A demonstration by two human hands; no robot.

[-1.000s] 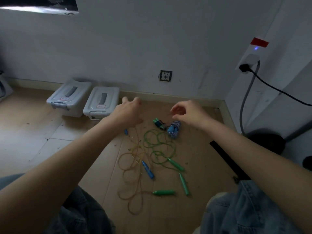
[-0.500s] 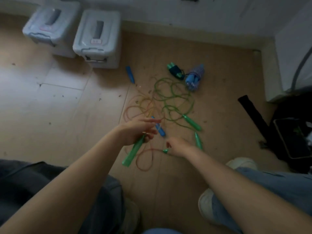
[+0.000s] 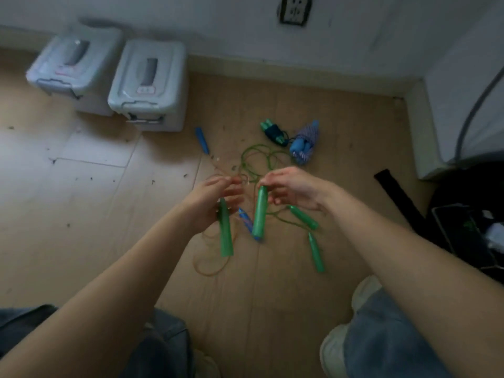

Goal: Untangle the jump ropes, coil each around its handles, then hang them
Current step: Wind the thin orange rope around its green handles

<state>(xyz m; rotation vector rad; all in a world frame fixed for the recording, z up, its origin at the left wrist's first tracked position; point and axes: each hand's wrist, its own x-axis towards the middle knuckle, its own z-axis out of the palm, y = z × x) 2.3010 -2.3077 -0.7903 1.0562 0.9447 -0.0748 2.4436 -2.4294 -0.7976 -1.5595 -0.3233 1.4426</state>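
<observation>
Above the floor (image 3: 81, 214), your hands now hold one green handle each. A second ago both hands were empty and raised toward the wall; half a second ago the left hand had lifted its handle and the right hand was only reaching the second one on the floor. Your left hand (image 3: 215, 203) grips the left green handle (image 3: 226, 236) near its top, so the handle hangs downward. Your right hand (image 3: 291, 189) pinches the top of the right green handle (image 3: 259, 214), which also hangs downward. Both handles are off the floor and close together.

The tangle (image 3: 256, 165) lies on the floor just beyond your hands, with green and orange cords looped through one another. Two further green handles (image 3: 304, 216) lie on the floor under and to the right of your right hand. One blue handle (image 3: 202, 140) lies near the two lidded storage boxes (image 3: 148, 85); another blue handle (image 3: 246, 221) shows between the two held handles. Two coiled ropes (image 3: 302, 145) rest near the wall.

Judgement: the change marks the start of untangling. Whether the two held handles belong to one rope cannot be confirmed, because the cords blur at your fingers. Coiling and hanging are not yet begun for the tangled ropes.
</observation>
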